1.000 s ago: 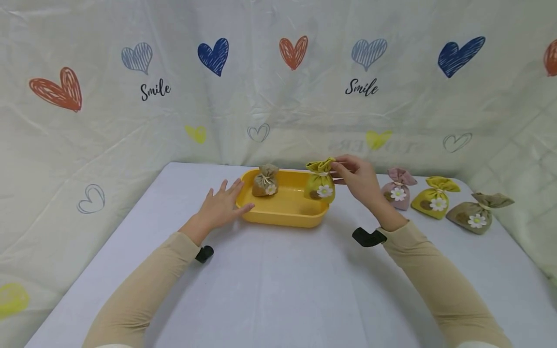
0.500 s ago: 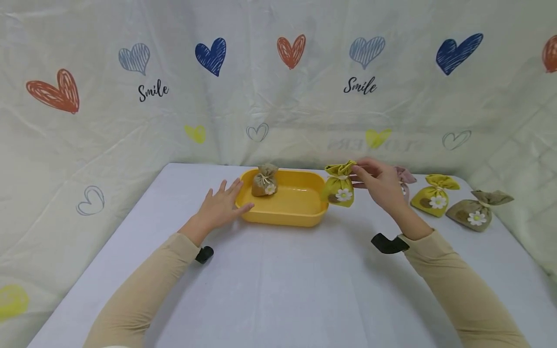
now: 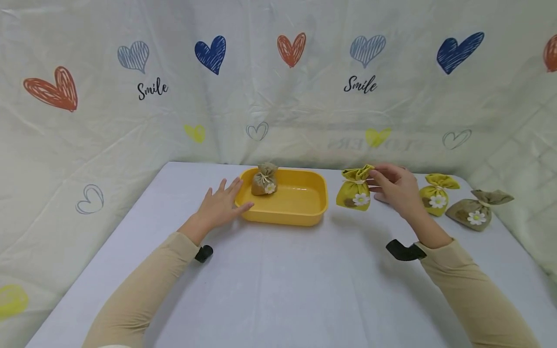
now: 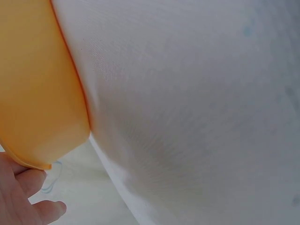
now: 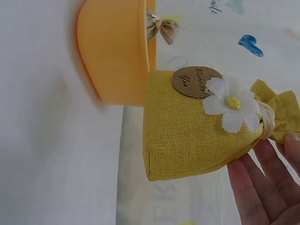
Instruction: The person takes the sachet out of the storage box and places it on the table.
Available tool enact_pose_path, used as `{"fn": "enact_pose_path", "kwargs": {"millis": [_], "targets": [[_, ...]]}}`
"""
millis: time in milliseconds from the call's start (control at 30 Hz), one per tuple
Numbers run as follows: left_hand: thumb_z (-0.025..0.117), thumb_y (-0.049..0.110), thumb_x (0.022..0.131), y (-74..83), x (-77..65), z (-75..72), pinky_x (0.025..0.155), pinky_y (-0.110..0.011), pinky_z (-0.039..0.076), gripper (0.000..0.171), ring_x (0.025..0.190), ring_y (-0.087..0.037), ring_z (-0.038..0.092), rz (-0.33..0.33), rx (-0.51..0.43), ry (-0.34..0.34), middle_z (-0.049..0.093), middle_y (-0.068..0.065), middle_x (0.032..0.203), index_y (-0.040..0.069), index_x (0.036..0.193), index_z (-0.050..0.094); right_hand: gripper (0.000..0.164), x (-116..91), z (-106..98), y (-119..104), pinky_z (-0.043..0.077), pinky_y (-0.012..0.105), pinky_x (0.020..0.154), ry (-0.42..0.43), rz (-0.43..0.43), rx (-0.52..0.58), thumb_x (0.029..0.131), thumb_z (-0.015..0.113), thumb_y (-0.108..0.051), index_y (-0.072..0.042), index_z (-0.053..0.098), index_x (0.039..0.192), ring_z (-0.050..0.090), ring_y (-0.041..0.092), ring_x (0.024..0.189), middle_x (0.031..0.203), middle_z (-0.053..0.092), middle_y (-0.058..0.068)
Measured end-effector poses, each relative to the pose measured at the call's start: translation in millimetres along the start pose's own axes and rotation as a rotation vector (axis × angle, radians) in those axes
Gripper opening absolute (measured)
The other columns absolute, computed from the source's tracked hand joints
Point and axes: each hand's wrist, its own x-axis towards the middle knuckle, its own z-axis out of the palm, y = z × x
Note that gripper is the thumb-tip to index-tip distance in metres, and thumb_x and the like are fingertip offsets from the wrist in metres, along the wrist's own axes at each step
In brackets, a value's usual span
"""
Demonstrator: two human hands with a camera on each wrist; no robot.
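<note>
My right hand (image 3: pixel 398 188) pinches the gathered neck of a yellow cloth pouch (image 3: pixel 354 193), which hangs upright just right of the yellow plastic tub (image 3: pixel 283 217). A white fabric daisy (image 5: pixel 232 103) and a brown oval tag (image 5: pixel 194 82) decorate that pouch in the right wrist view. My left hand (image 3: pixel 219 208) lies with fingers spread against the tub's left end; in the left wrist view its fingertips (image 4: pixel 33 180) touch the rim. Inside the tub, at its left, stands a brown pouch (image 3: pixel 264 181) tied with a bow.
Right of my right hand, a second yellow pouch (image 3: pixel 436 195) and another brown pouch (image 3: pixel 472 212) rest on the white table (image 3: pixel 278 280). A pink pouch is mostly hidden behind that hand. A curtain (image 3: pixel 322 111) printed with hearts rises behind the table.
My right hand has carried the yellow pouch rightward, from over the tub's right end to beside it, and now covers most of the pink pouch. My left hand has stayed put.
</note>
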Motion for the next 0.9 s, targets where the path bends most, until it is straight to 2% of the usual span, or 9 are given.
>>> {"fn": "enact_pose_path", "kwargs": {"millis": [100, 200, 333, 433, 500, 633, 800, 900], "targets": [[0.042, 0.069, 0.101, -0.9, 0.4, 0.4, 0.116, -0.071, 0.012, 0.091, 0.154, -0.044, 0.01, 0.002, -0.003, 0.001, 0.015, -0.008, 0.171, 0.008, 0.165, 0.019, 0.035, -4.6, -5.4, 3.3, 0.058, 0.019, 0.07, 0.002, 0.042, 0.015, 0.106, 0.059, -0.02, 0.01, 0.061, 0.123, 0.068, -0.006, 0.086, 0.095, 0.066, -0.02], [0.041, 0.07, 0.1, -2.0, 1.5, 1.6, 0.116, -0.071, 0.012, 0.092, 0.154, -0.044, 0.011, 0.005, -0.001, 0.005, 0.015, -0.008, 0.171, 0.007, 0.165, 0.02, 0.028, -8.7, -9.5, 6.9, 0.058, 0.02, 0.07, 0.003, 0.042, 0.072, 0.106, 0.06, -0.019, 0.006, 0.063, 0.119, 0.069, -0.003, 0.085, 0.096, 0.066, -0.015], [0.04, 0.071, 0.1, -3.1, 2.4, 2.7, 0.116, -0.072, 0.013, 0.093, 0.154, -0.044, 0.011, 0.009, 0.008, 0.011, 0.015, -0.008, 0.171, 0.007, 0.164, 0.02, 0.01, -13.0, -15.3, 12.2, 0.058, 0.019, 0.071, 0.002, 0.017, 0.182, 0.104, 0.062, -0.014, -0.011, 0.07, 0.108, 0.07, -0.001, 0.086, 0.099, 0.066, -0.01], [0.041, 0.07, 0.1, -3.4, 2.0, 2.5, 0.116, -0.072, 0.013, 0.092, 0.154, -0.044, 0.011, 0.008, 0.003, 0.012, 0.015, -0.008, 0.171, 0.007, 0.164, 0.02, 0.013, -15.4, -20.5, 16.5, 0.057, 0.018, 0.071, -0.001, 0.032, 0.261, 0.104, 0.062, -0.011, -0.019, 0.072, 0.104, 0.07, 0.001, 0.086, 0.1, 0.067, -0.01], [0.041, 0.07, 0.1, -3.4, 1.7, 2.4, 0.116, -0.072, 0.013, 0.092, 0.154, -0.044, 0.011, 0.007, -0.002, 0.012, 0.015, -0.008, 0.171, 0.007, 0.164, 0.02, 0.014, -16.8, -24.2, 19.6, 0.058, 0.018, 0.071, -0.001, 0.059, 0.299, 0.103, 0.062, -0.01, -0.019, 0.072, 0.103, 0.07, 0.001, 0.086, 0.099, 0.068, -0.011], [0.04, 0.07, 0.1, -3.0, 2.0, 2.7, 0.116, -0.071, 0.013, 0.092, 0.154, -0.044, 0.011, 0.006, -0.001, 0.014, 0.016, -0.008, 0.171, 0.007, 0.164, 0.021, 0.012, -19.9, -31.2, 26.1, 0.058, 0.019, 0.073, 0.017, 0.092, 0.244, 0.104, 0.062, -0.013, -0.017, 0.073, 0.106, 0.07, -0.001, 0.087, 0.097, 0.069, -0.015], [0.04, 0.07, 0.1, -2.3, 1.8, 2.7, 0.116, -0.072, 0.014, 0.092, 0.154, -0.045, 0.012, 0.009, 0.006, 0.018, 0.016, -0.009, 0.17, 0.006, 0.164, 0.021, 0.014, -24.6, -41.0, 36.4, 0.056, 0.016, 0.074, 0.023, 0.089, 0.123, 0.106, 0.059, -0.016, -0.023, 0.07, 0.11, 0.069, -0.005, 0.087, 0.098, 0.068, -0.022], [0.041, 0.07, 0.1, -1.5, 0.9, 1.9, 0.116, -0.071, 0.015, 0.092, 0.154, -0.044, 0.012, 0.008, 0.007, 0.018, 0.017, -0.008, 0.17, 0.007, 0.164, 0.021, 0.015, -27.5, -47.5, 41.9, 0.056, 0.015, 0.075, 0.025, 0.097, 0.149, 0.106, 0.058, -0.017, -0.027, 0.069, 0.109, 0.069, -0.005, 0.086, 0.099, 0.068, -0.022]]}}
